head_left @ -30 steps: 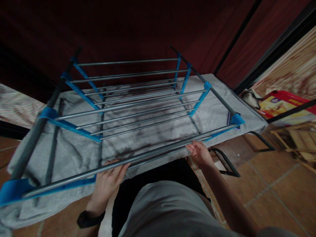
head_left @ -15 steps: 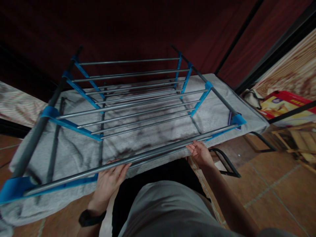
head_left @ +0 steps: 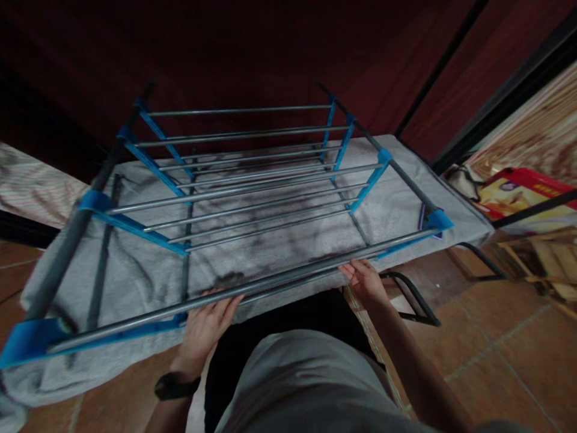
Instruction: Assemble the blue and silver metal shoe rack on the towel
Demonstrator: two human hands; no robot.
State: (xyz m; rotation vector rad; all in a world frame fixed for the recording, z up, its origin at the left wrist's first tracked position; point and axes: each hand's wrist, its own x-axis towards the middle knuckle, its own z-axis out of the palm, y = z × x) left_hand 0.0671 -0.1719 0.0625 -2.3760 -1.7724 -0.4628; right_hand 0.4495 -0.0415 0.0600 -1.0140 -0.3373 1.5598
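A drying rack with grey metal rods, dark side tubes and blue plastic brackets stretches across the view on a grey cloth. My left hand is curled about the near rods left of centre, its fingertips partly hidden behind the front rod. On the right, my right hand grips the same near edge with its fingers close together against the lower rods. A black band circles my left wrist. The blue corner brackets at far left and right hold the front rod.
The cloth covers a long, bed-like surface against a dark red panel. Black metal loops stick out below its near edge. At right are a red and yellow box and a wooden crate on the tiled floor.
The view has shifted slightly, and the rack appears a little further right. My left hand sits slightly further right in view; both hands keep their places along the near rods.
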